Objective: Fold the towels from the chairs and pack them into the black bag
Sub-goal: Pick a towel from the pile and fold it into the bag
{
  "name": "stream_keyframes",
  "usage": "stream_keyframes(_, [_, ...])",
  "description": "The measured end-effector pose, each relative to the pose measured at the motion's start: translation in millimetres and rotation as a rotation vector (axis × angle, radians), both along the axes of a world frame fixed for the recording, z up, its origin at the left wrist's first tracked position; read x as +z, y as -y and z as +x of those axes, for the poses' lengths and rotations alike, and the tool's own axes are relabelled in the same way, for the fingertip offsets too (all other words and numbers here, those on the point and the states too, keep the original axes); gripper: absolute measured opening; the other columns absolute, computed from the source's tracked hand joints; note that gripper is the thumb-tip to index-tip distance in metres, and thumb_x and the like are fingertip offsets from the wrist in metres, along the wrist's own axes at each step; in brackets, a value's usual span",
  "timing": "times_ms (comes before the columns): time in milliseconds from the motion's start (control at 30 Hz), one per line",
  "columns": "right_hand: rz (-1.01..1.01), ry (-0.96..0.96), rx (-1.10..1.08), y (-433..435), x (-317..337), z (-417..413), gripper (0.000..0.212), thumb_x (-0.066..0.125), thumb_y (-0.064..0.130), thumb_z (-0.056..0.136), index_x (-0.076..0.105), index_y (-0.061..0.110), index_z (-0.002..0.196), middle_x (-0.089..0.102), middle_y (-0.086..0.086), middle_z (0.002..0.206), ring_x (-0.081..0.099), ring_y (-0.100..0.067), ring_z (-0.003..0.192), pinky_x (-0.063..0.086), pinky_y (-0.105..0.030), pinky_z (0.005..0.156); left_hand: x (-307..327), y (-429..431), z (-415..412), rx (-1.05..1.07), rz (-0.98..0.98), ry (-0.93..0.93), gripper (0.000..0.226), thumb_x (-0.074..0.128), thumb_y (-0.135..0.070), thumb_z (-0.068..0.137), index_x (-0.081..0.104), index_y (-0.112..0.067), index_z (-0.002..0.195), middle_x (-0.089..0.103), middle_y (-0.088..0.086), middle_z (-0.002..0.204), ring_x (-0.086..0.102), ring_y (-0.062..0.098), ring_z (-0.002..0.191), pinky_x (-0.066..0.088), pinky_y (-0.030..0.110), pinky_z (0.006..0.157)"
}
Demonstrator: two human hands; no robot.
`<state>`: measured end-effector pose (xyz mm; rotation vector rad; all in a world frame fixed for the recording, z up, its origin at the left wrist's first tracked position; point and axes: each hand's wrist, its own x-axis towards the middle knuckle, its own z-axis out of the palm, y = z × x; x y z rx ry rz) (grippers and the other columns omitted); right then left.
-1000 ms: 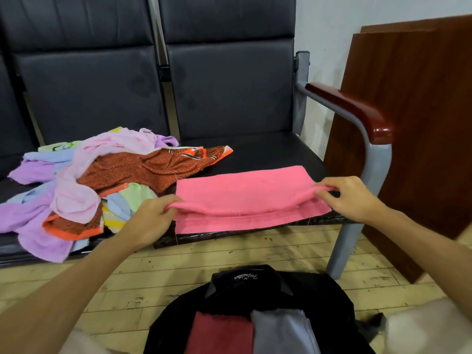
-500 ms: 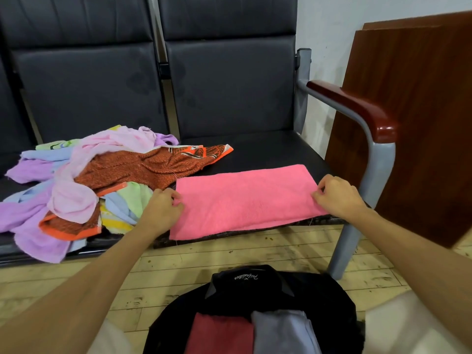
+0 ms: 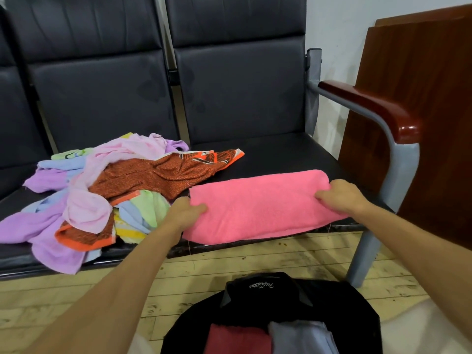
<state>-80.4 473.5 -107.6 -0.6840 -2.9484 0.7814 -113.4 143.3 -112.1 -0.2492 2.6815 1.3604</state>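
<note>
A pink towel point(image 3: 260, 205), folded into a long strip, lies on the front of the right-hand black chair seat point(image 3: 275, 154). My left hand point(image 3: 186, 213) grips its left end and my right hand point(image 3: 339, 195) grips its right end, both with fingers curled over the cloth. A heap of unfolded towels point(image 3: 102, 190), lilac, pale pink, rust-orange, green and blue, covers the seat to the left. On the floor below me stands the open black bag point(image 3: 270, 300), holding a folded red towel point(image 3: 237, 341) and a folded grey towel point(image 3: 301, 335).
The chair's grey metal frame with a red-brown armrest point(image 3: 370, 108) rises just right of my right hand. A dark wooden panel point(image 3: 429, 123) leans against the wall beyond it. Pale wooden floorboards point(image 3: 255, 256) run between chairs and bag.
The pink towel's near edge, lifted a second ago, has been brought over and laid down, so the towel is a narrower strip. Both hands stay at its ends.
</note>
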Motion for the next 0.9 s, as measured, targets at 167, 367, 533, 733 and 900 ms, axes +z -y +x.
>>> stream_keyframes(167, [-0.536,-0.023,-0.110,-8.1,5.3,1.4,0.034,0.072,0.007,0.077,0.060,-0.002,0.107,0.064,-0.021,0.106,0.063,-0.035,0.094,0.055,-0.042,0.078,25.8,3.9,13.1,0.187,0.790,0.262,0.026,0.063,-0.004,0.087,0.056,-0.005,0.112,0.064,0.012,0.092,0.061,0.022,0.074,0.053,0.030,0.042])
stream_keyframes(367, [-0.843,0.064,-0.104,-7.4,9.9,11.6,0.046,0.069,0.011,0.085,0.049,0.002,0.126,0.065,-0.019,0.109,0.065,-0.032,0.089,0.053,-0.038,0.063,33.7,7.1,22.8,0.167,0.851,0.225,0.026,0.064,-0.017,0.088,0.063,-0.007,0.113,0.067,0.008,0.090,0.063,0.020,0.073,0.057,0.029,0.050])
stream_keyframes(533, [-0.983,0.024,-0.139,-10.7,9.3,16.7,0.034,0.056,0.029,0.097,0.052,0.008,0.122,0.064,-0.013,0.103,0.062,-0.029,0.089,0.050,-0.040,0.064,46.3,-18.6,21.0,0.173,0.781,0.054,0.023,0.055,-0.023,0.095,0.060,-0.007,0.109,0.067,0.011,0.100,0.065,0.022,0.084,0.054,0.031,0.060])
stream_keyframes(733, [-1.002,0.052,-0.142,-10.9,3.5,9.8,0.037,0.054,0.022,0.095,0.048,0.011,0.129,0.059,-0.017,0.120,0.058,-0.036,0.108,0.049,-0.051,0.091,76.1,-87.7,18.5,0.026,0.619,-0.031,0.015,0.051,-0.029,0.097,0.055,-0.015,0.095,0.058,0.001,0.084,0.057,0.016,0.073,0.048,0.028,0.063])
stream_keyframes(900, [-1.097,0.045,-0.132,-12.0,0.9,7.3,0.034,0.056,0.018,0.091,0.055,0.008,0.123,0.063,-0.017,0.119,0.059,-0.034,0.108,0.048,-0.045,0.094,71.0,-149.7,14.8,-0.087,0.534,0.037,0.018,0.053,-0.027,0.094,0.065,-0.014,0.100,0.064,0.007,0.105,0.060,0.021,0.096,0.048,0.033,0.088])
